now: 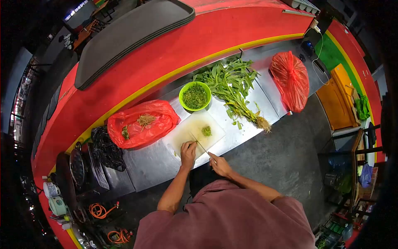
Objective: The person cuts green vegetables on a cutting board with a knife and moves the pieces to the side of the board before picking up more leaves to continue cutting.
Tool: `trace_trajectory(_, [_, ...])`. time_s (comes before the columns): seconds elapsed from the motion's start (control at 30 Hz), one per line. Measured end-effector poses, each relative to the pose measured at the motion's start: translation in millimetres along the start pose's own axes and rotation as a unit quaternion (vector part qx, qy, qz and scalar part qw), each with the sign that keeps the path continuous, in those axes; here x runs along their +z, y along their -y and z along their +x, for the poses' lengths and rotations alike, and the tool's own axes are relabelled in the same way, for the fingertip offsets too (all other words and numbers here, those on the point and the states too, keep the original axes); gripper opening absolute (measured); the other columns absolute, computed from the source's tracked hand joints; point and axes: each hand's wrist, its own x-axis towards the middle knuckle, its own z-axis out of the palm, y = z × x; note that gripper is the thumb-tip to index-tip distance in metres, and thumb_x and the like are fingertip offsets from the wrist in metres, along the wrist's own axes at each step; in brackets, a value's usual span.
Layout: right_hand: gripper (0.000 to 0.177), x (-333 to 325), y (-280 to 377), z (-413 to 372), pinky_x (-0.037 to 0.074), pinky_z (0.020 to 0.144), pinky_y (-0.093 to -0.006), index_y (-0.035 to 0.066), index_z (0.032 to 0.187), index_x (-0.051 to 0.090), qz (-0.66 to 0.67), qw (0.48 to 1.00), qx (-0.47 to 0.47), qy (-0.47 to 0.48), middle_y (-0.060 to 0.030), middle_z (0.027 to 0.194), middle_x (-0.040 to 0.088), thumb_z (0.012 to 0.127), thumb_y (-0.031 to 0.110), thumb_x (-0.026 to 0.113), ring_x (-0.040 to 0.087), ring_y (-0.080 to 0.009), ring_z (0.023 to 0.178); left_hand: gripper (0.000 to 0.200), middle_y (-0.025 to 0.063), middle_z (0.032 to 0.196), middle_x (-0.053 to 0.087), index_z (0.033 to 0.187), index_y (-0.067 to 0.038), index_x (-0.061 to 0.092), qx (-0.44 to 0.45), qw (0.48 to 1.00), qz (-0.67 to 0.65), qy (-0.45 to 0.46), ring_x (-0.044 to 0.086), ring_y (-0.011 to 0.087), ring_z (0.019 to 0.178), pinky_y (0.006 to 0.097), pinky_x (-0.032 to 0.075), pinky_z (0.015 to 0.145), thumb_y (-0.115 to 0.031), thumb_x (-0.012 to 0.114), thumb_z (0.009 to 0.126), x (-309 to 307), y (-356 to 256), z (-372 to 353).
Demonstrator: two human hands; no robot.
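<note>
My right hand (220, 165) is closed round the handle of a knife (201, 146), whose thin blade points up and left over the white cutting board (182, 132). Beside the blade, my left hand (188, 152) rests on the board with its fingers curled together; anything under them is too small to make out. A small heap of chopped greens (206, 131) lies right of the blade. Behind the board stands a lime-green bowl (181, 99) filled with chopped greens. A leafy bunch with roots (236, 93) lies to the right of the bowl.
An open red plastic bag (161, 118) holding root scraps sits left of the board, with a black bag (105, 145) beyond it. A tied red bag (290, 81) stands at the right of the metal counter (149, 166). Dark trays (128, 33) lie on the red ledge.
</note>
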Motion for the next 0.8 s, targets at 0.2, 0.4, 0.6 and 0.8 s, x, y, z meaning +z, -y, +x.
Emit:
trace_trajectory(0.2, [0.045,1,4,0,0.051,0.076,-0.0512,-0.004,0.145,0.051,-0.033,0.999,0.005,-0.022,-0.0318,0.083,0.067,0.106,0.019,0.047,0.067,-0.0468,0.077,0.015,0.0129,0.099,0.066,0.103,0.0,0.075,-0.018,1.0,-0.004,0.016,0.063,0.0337,0.093,0.0438,0.051,0.084,-0.003,0.072,0.089,1,2,5])
trace_trajectory(0.4, [0.045,1,8,-1,0.052,0.079,-0.0526,-0.005,0.143,0.053,-0.021,0.999,0.019,-0.018,-0.0353,0.086,0.067,0.106,0.021,0.047,0.068,-0.0492,0.081,0.015,0.0127,0.097,0.065,0.105,-0.001,0.073,-0.029,0.999,-0.004,0.019,0.062,0.0338,0.093,0.0446,0.049,0.084,-0.004,0.07,0.091,0,-4,7])
trace_trajectory(0.6, [0.045,4,7,-4,0.052,0.082,-0.0557,-0.004,0.143,0.053,-0.024,0.999,0.035,-0.019,-0.0365,0.093,0.068,0.106,0.022,0.049,0.068,-0.0511,0.088,0.013,0.0128,0.097,0.065,0.103,0.0,0.073,-0.016,0.999,-0.028,-0.002,0.062,0.0338,0.091,0.0449,0.049,0.081,-0.004,0.07,0.09,-1,-3,9])
trace_trajectory(0.8, [0.044,15,-23,12,0.054,0.073,-0.0514,0.004,0.145,0.055,-0.094,0.993,-0.042,-0.064,-0.0288,0.083,0.069,0.106,0.024,0.052,0.069,-0.0453,0.076,0.013,0.0129,0.097,0.066,0.102,0.0,0.074,-0.014,1.0,-0.004,0.015,0.063,0.0338,0.091,0.0449,0.049,0.081,-0.004,0.07,0.09,-5,-7,11])
